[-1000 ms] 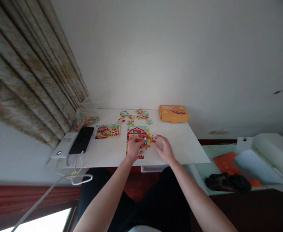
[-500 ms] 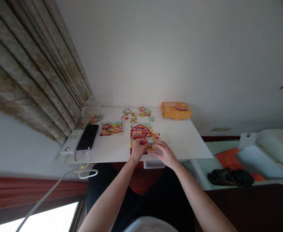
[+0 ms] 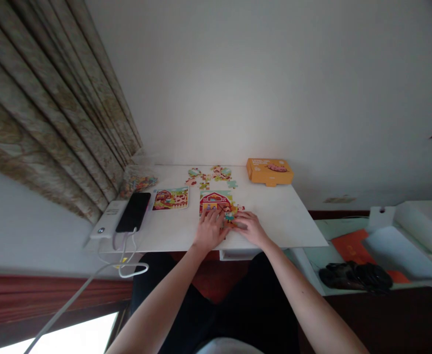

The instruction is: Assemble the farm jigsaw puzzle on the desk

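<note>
L hand (image 3: 208,231), fingers spread, lies atop flat, part-built red-barn jigsaw (image 3: 216,198); R hand (image 3: 251,229) at its right side, can't tell if pinching.

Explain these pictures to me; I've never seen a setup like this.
There is no machine here: a camera worn on a person's head, looking forward and down, took every picture. On the white table are a partly built barn puzzle, loose pieces, a picture card, a clear bag of colourful bits and an orange box. The wearer's left hand spreads over the puzzle; the right hand is at its right edge. Whether that one grips a piece is unclear.
</note>
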Demonstrator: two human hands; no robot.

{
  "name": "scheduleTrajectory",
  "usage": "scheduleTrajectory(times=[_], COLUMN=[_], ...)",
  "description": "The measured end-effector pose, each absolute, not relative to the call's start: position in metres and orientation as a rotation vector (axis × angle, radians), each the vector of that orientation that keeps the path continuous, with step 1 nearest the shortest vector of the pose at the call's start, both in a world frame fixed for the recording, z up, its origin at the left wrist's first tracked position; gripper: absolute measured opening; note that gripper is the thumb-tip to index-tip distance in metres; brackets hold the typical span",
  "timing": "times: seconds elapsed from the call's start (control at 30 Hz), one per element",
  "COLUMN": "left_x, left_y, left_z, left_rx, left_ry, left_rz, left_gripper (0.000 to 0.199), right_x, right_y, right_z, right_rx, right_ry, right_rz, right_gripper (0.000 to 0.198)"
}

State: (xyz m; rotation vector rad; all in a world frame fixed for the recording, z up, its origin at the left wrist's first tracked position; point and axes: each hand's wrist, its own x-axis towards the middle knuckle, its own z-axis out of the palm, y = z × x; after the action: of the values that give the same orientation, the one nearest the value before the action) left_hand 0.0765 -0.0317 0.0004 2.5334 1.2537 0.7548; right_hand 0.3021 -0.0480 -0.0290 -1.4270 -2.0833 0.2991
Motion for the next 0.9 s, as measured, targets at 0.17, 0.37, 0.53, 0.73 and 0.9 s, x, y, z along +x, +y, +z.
scheduleTrajectory(times=[0.17,0.37,0.53,0.73,0.9], left_x=[0.075,0.075,0.075,0.077,0.078], left_y=[-0.036,-0.036,-0.036,-0.034,-0.034], left_z=[-0.007,-0.011,-0.011,-0.010,-0.010], left_rx=[2.594,2.602,2.612,2.631,2.670], left_ry=[1.276,1.237,1.219,1.241,1.242], left_rz=[0.667,0.645,0.598,0.505,0.494], left_gripper=[0.058,0.044,0.044,0.047,0.047], right_x=[0.300,0.295,0.292,0.288,0.287], right_y=[-0.051,-0.055,-0.059,-0.063,-0.063], right_z=[-0.031,-0.025,-0.022,-0.019,-0.018], right_rx=[-1.452,-1.494,-1.490,-1.476,-1.476], right_ry=[-2.096,-2.107,-2.116,-2.155,-2.200], right_rz=[0.270,0.260,0.204,0.163,0.110], right_gripper=[0.018,0.023,0.025,0.026,0.027])
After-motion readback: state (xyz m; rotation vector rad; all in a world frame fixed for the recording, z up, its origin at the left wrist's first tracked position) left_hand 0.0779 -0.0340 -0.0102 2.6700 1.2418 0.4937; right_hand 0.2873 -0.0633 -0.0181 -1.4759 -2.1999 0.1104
